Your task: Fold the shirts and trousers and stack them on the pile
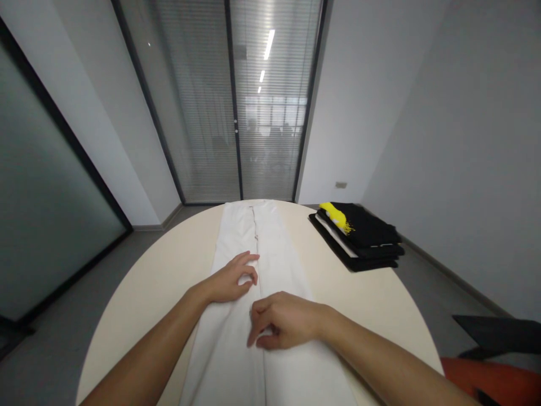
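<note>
A long white cloth (287,265) lies lengthwise down the middle of the table, its two sides meeting along a seam or gap at the centre. On its left half rests my left hand (231,278), fingers apart and curved, with the fingertips at the centre line. Nearer to me, my right hand (282,321) is over the centre line with its fingers bent and apart, touching or just above the cloth. Nothing shows between the fingers of either hand.
A stack of folded black clothes (367,228) with a yellow print sits at the right edge of the round cream table (147,287). Behind the table stands a glass partition (207,113) with blinds. A red and black chair (490,378) is at the lower right.
</note>
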`<control>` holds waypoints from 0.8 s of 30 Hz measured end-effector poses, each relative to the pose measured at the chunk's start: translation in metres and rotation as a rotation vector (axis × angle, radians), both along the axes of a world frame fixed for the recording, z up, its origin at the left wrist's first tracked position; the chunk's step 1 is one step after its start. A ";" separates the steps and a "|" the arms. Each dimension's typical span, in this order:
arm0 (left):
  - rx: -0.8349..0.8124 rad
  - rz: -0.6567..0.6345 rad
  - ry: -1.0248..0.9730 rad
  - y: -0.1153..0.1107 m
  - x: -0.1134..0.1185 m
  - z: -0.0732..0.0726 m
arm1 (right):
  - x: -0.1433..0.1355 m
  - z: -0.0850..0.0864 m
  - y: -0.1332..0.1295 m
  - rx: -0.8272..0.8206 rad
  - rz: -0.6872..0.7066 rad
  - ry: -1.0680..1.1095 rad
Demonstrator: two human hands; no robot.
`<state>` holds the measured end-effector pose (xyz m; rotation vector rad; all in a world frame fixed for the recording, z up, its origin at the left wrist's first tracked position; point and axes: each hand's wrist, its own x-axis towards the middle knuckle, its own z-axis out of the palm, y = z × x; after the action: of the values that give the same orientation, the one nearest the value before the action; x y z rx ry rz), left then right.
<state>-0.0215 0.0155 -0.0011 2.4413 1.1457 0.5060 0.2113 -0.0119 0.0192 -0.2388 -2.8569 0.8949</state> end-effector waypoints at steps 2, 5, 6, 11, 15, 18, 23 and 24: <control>-0.014 0.000 0.006 -0.001 0.001 0.001 | 0.000 -0.002 0.001 -0.033 0.038 0.005; -0.022 0.003 0.004 -0.001 0.002 0.001 | -0.003 -0.003 0.000 -0.037 0.053 0.024; -0.022 0.002 -0.001 0.000 0.001 0.001 | -0.004 -0.003 -0.001 -0.032 0.053 0.031; -0.022 -0.007 -0.058 0.001 0.000 0.001 | -0.004 0.012 -0.005 -0.059 0.057 0.068; 0.008 -0.008 -0.062 -0.001 0.004 0.002 | 0.002 0.023 -0.004 -0.105 0.020 -0.031; 0.038 -0.024 -0.035 -0.002 0.006 0.001 | 0.004 0.020 -0.002 -0.144 -0.002 -0.146; 0.126 0.060 -0.028 0.007 -0.004 -0.007 | 0.000 0.008 -0.004 -0.131 0.050 -0.066; 0.158 0.116 -0.029 0.011 -0.007 -0.010 | -0.002 0.007 -0.005 -0.118 0.062 -0.038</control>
<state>-0.0290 0.0268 -0.0112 2.4994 1.2857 0.6891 0.2097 -0.0171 0.0259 -0.1824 -2.8638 1.0835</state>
